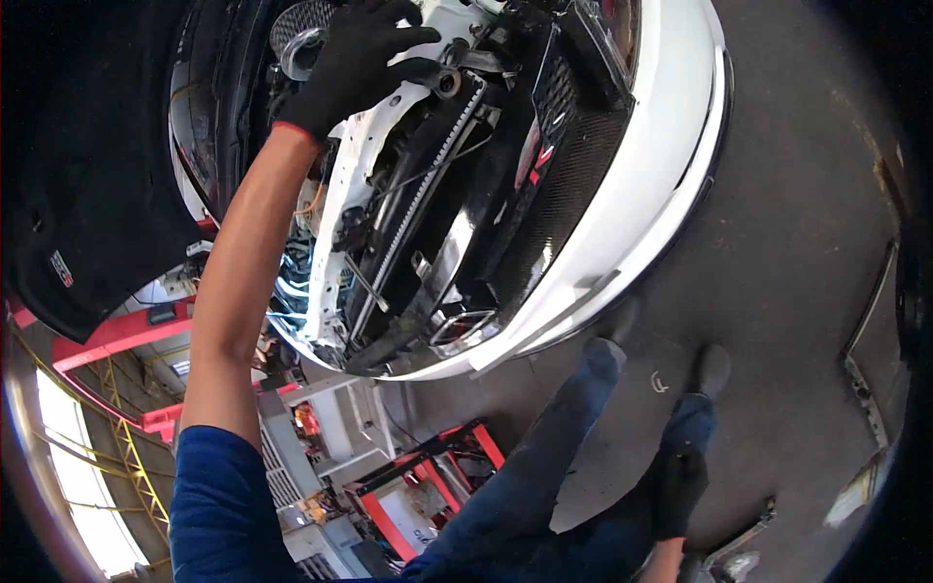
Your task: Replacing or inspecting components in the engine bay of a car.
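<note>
My left hand, in a black glove with a red cuff, reaches over the front of a white car. Its fingers are spread, with no held object visible between them. The thumb lies close to a round metal part at the upper end of the radiator; whether they touch I cannot tell. Beneath the wrist runs a white metal crossmember. My right hand, also black-gloved, hangs low beside my leg, and its dark fingers blend into the trousers.
The car's bumper curves between my body and the engine bay. A raised black hood panel fills the left. Behind stand a red tool cart and red lift arms. Long metal strips lie on the grey floor at right.
</note>
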Demonstrator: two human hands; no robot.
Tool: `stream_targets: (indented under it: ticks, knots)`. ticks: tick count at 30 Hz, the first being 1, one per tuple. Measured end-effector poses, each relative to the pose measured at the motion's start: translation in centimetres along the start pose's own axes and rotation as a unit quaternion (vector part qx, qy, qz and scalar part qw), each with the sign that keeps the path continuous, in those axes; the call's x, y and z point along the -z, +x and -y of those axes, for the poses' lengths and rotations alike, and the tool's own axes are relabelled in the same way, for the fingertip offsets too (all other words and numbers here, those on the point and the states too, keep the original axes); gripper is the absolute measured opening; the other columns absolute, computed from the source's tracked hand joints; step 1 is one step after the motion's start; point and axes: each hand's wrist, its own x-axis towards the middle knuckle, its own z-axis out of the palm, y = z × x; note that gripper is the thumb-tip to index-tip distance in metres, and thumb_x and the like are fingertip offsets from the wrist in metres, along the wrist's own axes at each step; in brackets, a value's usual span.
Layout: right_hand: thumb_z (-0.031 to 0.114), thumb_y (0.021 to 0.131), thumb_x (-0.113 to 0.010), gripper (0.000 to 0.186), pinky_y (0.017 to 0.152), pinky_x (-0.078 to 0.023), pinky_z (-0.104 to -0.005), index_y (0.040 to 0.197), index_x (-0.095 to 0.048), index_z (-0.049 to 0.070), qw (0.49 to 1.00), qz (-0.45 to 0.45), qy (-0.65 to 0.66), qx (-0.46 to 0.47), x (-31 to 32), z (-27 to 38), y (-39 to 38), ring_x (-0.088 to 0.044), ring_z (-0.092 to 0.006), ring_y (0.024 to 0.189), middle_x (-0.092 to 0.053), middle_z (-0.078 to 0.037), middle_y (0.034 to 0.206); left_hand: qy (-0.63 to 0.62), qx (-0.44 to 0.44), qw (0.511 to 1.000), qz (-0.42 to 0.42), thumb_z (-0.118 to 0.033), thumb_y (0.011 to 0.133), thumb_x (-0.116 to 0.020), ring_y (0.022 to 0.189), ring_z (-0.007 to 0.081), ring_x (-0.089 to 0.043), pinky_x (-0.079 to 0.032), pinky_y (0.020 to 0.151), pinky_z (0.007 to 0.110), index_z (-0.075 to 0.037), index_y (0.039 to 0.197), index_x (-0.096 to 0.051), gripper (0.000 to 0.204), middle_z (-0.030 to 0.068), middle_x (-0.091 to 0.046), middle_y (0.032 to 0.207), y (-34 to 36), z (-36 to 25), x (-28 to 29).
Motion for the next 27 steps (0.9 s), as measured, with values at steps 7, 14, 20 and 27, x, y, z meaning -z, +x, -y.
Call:
stream_targets:
  ticks: [7, 14, 20, 27]
  knots:
    - [0.011, 0.095, -0.064, 0.018, 0.078, -0.05, -0.0362, 0.106, -0.069, -0.001, 0.985, -0.088, 0.049, -0.139, -3.4, -5.1, -3.7, -0.064, -0.0212, 0.087, -0.071, -0.012, 0.096, 0.004, -0.085, 0.994, 0.072, -0.034, 0.079, -0.081, 0.116, 0.0304, -0.054, -0.041, 0.099, 0.05, -0.027, 0.118, -0.073, 0.041, 0.0045, -0.061, 0.123, 2.7, 0.8, -2.9]
    - [0.013, 0.095, -0.065, 0.019, 0.078, -0.05, -0.0326, 0.108, -0.069, -0.001, 0.985, -0.11, 0.012, -0.131, -5.7, -5.6, -4.5, -0.062, -0.0182, 0.086, -0.071, -0.009, 0.096, -0.042, -0.066, 0.991, 0.112, -0.023, 0.076, -0.081, 0.11, 0.0343, -0.054, -0.046, 0.093, 0.05, -0.019, 0.11, -0.073, 0.035, 0.0085, -0.058, 0.122, 3.3, 0.5, -3.8]
    - [0.013, 0.093, -0.067, 0.02, 0.08, -0.05, -0.0324, 0.108, -0.068, -0.001, 0.981, -0.111, 0.032, -0.153, -6.1, -5.0, -4.4, -0.062, -0.0182, 0.089, -0.07, -0.01, 0.097, 0.029, -0.079, 0.99, 0.114, -0.018, 0.079, -0.078, 0.117, 0.0339, -0.053, -0.045, 0.094, 0.049, -0.016, 0.111, -0.07, 0.034, 0.0114, -0.058, 0.126, 3.4, -0.3, -4.2]
    - [0.013, 0.092, -0.068, 0.021, 0.082, -0.049, -0.033, 0.108, -0.067, -0.001, 0.979, -0.104, 0.092, -0.149, -6.7, -4.8, -4.0, -0.061, -0.0193, 0.089, -0.069, -0.009, 0.096, 0.062, -0.093, 0.985, 0.128, -0.033, 0.08, -0.069, 0.111, 0.0327, -0.053, -0.044, 0.083, 0.054, -0.013, 0.105, -0.069, 0.032, 0.0125, -0.06, 0.11, 5.0, -0.3, -3.9]
